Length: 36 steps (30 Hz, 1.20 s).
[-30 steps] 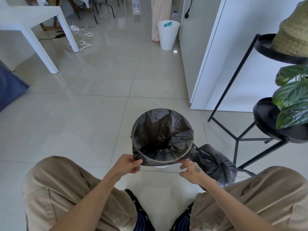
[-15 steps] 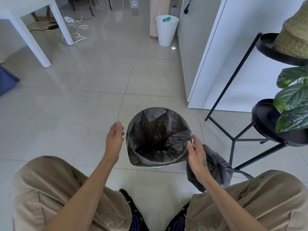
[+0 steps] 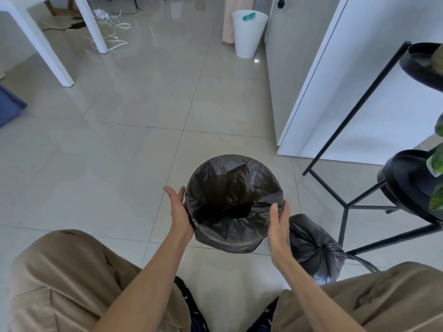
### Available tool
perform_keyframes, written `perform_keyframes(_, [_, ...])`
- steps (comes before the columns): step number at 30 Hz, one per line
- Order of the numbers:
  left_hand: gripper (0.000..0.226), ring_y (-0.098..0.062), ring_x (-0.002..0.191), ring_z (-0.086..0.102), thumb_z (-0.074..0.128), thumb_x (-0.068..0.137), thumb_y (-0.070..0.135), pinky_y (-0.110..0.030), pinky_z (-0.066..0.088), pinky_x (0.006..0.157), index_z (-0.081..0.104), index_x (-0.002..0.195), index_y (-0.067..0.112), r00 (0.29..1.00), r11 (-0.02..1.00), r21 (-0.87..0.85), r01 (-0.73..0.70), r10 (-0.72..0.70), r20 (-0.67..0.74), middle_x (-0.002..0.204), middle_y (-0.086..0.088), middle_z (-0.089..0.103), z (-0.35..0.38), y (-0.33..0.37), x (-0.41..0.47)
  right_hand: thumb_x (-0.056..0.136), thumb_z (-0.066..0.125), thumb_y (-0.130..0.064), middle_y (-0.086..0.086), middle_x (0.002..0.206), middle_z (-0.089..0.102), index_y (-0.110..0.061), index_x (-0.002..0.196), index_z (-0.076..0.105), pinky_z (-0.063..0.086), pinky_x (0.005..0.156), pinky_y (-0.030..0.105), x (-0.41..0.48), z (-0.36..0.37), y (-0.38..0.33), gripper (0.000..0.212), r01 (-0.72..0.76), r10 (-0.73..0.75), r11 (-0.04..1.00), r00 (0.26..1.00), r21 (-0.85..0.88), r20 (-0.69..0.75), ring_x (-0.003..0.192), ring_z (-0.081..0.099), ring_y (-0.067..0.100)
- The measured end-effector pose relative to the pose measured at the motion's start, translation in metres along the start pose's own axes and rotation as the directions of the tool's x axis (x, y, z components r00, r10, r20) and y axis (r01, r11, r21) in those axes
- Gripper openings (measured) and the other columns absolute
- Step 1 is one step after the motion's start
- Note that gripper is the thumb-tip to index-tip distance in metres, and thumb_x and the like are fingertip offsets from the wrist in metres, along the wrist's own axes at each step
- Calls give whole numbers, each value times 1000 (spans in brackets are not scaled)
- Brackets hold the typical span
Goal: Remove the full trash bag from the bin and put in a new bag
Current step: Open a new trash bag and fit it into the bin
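- A bin lined with a fresh black bag stands on the tiled floor, between a crouching person's knees.
- Left hand and right hand, fingers extended, press flat against the bin's opposite sides.
- A tied full bag sits just right of the bin.

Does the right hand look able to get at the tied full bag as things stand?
Probably yes. The tied full bag sits on the floor just beyond the right hand, beside the lined bin, and nothing lies between hand and bag.
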State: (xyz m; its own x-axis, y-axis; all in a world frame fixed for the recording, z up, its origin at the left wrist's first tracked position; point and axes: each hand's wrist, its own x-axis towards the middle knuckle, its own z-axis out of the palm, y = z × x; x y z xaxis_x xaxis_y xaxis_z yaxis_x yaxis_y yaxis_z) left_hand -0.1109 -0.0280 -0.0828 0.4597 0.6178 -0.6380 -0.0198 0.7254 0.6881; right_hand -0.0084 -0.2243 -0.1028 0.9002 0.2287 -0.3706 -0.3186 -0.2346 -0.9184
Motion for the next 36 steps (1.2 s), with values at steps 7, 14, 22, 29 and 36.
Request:
perform_keyframes(7, [97,-38,122,59,24,74,94,-58,48,101,48,145,33,998,995,-100,21,-27,-58,137,-8,62,0,-14,26,91,33,-75,-6,136,63,-26,140,56,39,114,41,12,7,8,73,-171,184,917,983,362,-1,125,57,13])
perform_keyframes(14, [104,-41,117,60,24,68,97,-63,47,100,56,139,28,994,996,-16,88,-89,-59,130,-12,65,-4,-20,49,98,32,-65,1,124,70,-21,131,62,42,112,46,23,-4,20,63,-335,345,850,937,407,51,121,60,22])
perform_keyframes(22, [77,-30,104,68,25,91,76,-48,54,96,65,116,16,938,996,93,-20,50,-342,102,-6,73,-11,-14,51,99,40,-52,3,91,69,-14,83,68,47,78,38,24,-11,10,50,-245,227,968,943,-45,-244,87,61,22])
perform_keyframes(29, [70,-24,108,66,29,95,71,-42,50,102,63,124,17,930,989,-94,-117,76,-359,119,-9,69,-17,-30,20,105,36,-44,0,141,54,-18,143,50,34,109,32,38,-13,-26,48,40,-53,998,965,-57,-259,135,47,22])
perform_keyframes(36, [78,-28,110,63,25,89,79,-48,52,97,54,140,28,976,981,-186,-60,19,-216,122,-6,68,8,-35,9,101,47,-47,2,160,34,-27,157,19,31,116,39,25,14,-8,66,-25,24,1000,994,-4,-110,145,35,24])
